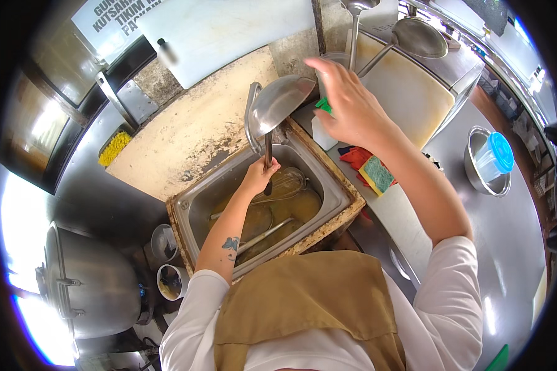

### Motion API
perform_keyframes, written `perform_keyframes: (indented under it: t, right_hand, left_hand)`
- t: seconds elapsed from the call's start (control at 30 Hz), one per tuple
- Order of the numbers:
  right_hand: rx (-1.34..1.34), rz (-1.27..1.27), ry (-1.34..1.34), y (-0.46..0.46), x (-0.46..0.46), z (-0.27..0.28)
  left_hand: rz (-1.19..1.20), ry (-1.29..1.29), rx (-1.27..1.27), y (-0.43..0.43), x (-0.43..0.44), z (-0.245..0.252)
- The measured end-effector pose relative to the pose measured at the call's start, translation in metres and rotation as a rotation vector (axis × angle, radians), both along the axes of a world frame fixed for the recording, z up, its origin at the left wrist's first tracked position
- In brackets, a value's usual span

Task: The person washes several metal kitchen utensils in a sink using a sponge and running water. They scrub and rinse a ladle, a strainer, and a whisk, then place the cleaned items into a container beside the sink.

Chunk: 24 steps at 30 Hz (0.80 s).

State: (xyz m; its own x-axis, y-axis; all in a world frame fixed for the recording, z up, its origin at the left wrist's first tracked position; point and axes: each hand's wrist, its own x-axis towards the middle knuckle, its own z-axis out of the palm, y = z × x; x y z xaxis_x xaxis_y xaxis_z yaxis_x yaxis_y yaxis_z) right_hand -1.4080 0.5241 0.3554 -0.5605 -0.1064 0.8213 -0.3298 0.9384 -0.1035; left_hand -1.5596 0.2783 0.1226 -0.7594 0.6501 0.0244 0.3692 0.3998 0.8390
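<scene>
My left hand (259,176) grips the dark handle of a large metal ladle (285,103), held above the sink. The ladle's rounded bowl is raised beside the curved metal faucet (250,113). My right hand (350,104) is lifted just right of the bowl, fingers apart and holding nothing. Below is a stainless steel sink (340,198) of murky brownish water. A wire whisk (291,180) and a metal utensil handle (269,234) show in it, along with partly submerged round shapes that I cannot make out.
Right of the sink are a green-and-yellow sponge (376,175), red cloth or gloves (356,157), a white bottle (322,133) and a cutting board (411,104). A metal bowl (476,169) holds a blue-lidded tub (499,153). Leftward are a yellow brush (115,147), a large pot (100,283) and a bucket (181,292).
</scene>
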Motion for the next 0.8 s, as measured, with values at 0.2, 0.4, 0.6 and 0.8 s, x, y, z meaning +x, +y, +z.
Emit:
perform_keyframes:
  t: [0.2, 0.4, 0.6, 0.8]
  right_hand:
    - [-0.513, 0.244, -0.748, -0.034, -0.019, -0.097]
    - [-0.729, 0.466, -0.508, -0.077, -0.078, -0.125]
    - [-0.445, 0.437, -0.495, -0.077, -0.073, -0.095]
    - [-0.456, 0.389, -0.452, -0.085, -0.08, -0.131]
  left_hand:
    - [0.038, 0.003, 0.053, 0.002, 0.006, 0.026]
    - [0.089, 0.194, -0.109, 0.005, 0.017, 0.051]
    - [-0.013, 0.152, -0.047, 0.002, 0.013, 0.034]
    - [0.097, 0.135, -0.009, 0.004, 0.002, 0.024]
